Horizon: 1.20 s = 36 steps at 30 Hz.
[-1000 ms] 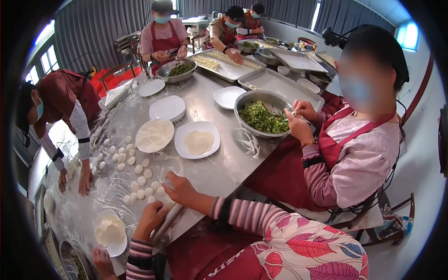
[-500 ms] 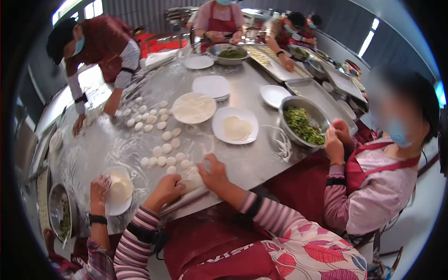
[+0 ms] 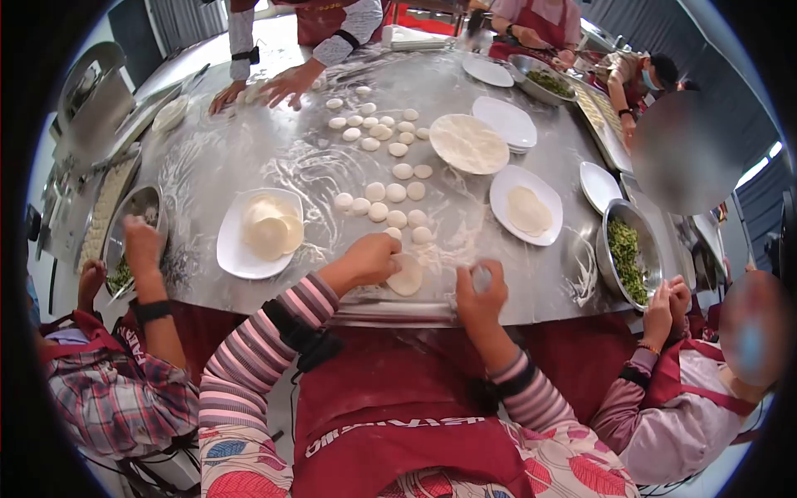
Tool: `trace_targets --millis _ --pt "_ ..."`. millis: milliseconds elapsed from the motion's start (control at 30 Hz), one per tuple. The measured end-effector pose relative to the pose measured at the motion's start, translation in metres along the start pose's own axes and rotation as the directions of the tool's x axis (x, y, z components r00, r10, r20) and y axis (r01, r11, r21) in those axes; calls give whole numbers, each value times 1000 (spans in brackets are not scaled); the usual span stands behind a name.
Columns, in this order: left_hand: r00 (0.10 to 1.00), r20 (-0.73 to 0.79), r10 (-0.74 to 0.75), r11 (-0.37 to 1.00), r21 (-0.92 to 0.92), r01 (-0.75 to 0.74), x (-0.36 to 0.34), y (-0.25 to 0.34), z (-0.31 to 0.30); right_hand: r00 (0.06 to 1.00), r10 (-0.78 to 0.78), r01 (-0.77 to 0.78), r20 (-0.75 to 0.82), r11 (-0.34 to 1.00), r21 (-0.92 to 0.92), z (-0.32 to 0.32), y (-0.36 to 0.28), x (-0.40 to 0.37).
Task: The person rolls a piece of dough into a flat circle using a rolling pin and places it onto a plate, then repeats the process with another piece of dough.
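My left hand (image 3: 369,261) is closed, with its fingertips on the edge of a flat round dough wrapper (image 3: 406,277) near the table's front edge. To the right of the wrapper, my right hand (image 3: 482,300) curls around what looks like a short rolling pin (image 3: 481,279). Only its pale rounded end shows above the fingers. Just beyond the wrapper, several small floured dough pieces (image 3: 396,192) lie on the steel table (image 3: 315,241). The piece closest to my left hand almost touches it.
Left of me a white plate (image 3: 235,261) carries stacked wrappers; another plate (image 3: 540,235) with wrappers is on the right. A flour-covered plate (image 3: 469,144) stands farther back. A bowl of green filling (image 3: 628,253) sits before the co-worker on the right. Across the table, a co-worker's hands (image 3: 290,83) handle dough.
My view has turned, shifting the table scene. My right hand has moved back from the wrapper, which now lies flat in plain sight. The left neighbour's hand has gone from the wrapper plate to the bowl.
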<state>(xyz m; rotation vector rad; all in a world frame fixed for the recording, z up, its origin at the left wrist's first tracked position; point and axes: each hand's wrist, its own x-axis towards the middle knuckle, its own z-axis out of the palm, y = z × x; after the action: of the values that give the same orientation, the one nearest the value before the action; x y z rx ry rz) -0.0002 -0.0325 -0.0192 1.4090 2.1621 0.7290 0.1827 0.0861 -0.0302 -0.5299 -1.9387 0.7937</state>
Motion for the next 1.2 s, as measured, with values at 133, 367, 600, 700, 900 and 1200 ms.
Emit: trace_targets --millis 133,367,600,700,900,1200 --pt "1000 -1 -28 983 -181 28 11 3 -3 992 120 -125 43 983 136 -15 -5 -23" --pt "995 -98 3 999 33 0 32 32 26 983 146 -158 107 981 115 -21 -5 -23" --pt "991 8 -131 990 46 131 -6 31 5 996 84 -84 -2 996 -4 14 -1 18" --pt "994 14 -111 992 55 110 7 33 9 998 -36 33 -55 997 -66 44 15 43" --pt "997 -79 6 1000 -25 -8 11 7 14 997 74 -73 4 997 -25 7 0 9" --pt "997 -71 -19 999 -50 15 17 22 11 1000 -10 10 -11 1000 -9 51 19 48"
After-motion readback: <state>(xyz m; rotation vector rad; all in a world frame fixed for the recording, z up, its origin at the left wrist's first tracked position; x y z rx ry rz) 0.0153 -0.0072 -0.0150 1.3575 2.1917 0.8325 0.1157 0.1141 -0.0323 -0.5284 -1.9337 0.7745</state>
